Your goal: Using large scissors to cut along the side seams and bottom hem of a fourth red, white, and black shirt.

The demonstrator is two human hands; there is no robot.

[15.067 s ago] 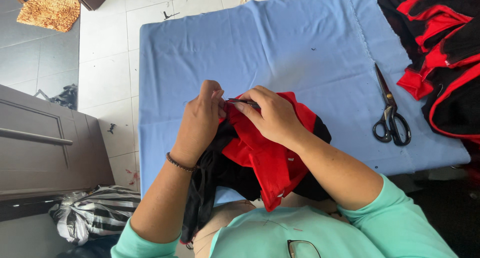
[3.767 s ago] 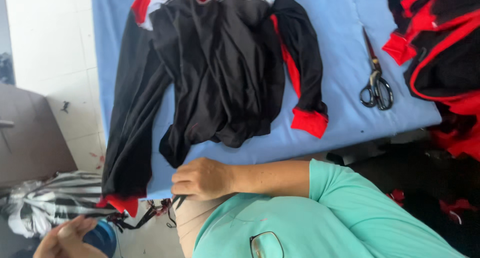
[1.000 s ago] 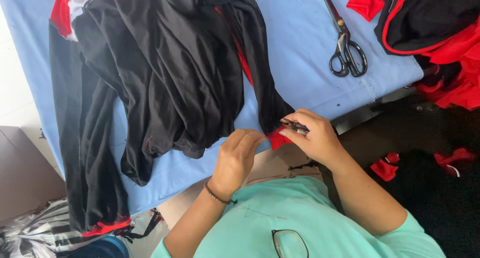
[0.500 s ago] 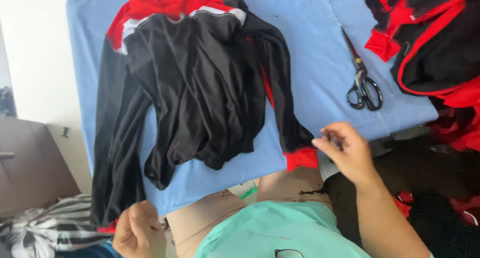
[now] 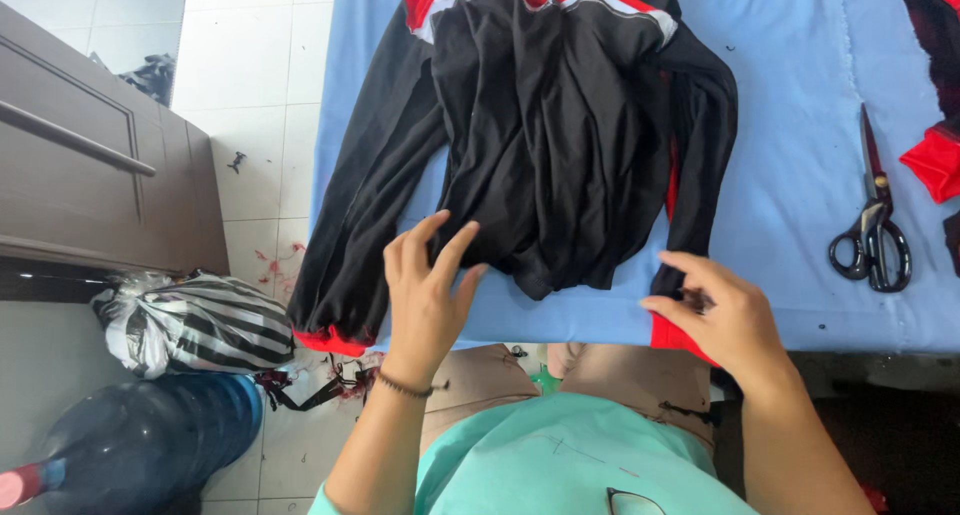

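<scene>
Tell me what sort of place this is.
Probably a small home sewing or garment workroom: a black and red jacket lies spread on a table covered in blue cloth, tailor's scissors lie beside it, and thread scraps litter the tiled floor.

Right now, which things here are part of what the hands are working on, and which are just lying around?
In hand:
black and red jacket
its red cuff, pinched by the right hand
left hand, at the hem
blue table cover

Lying about:
scissors
striped bag
water bottle
</scene>
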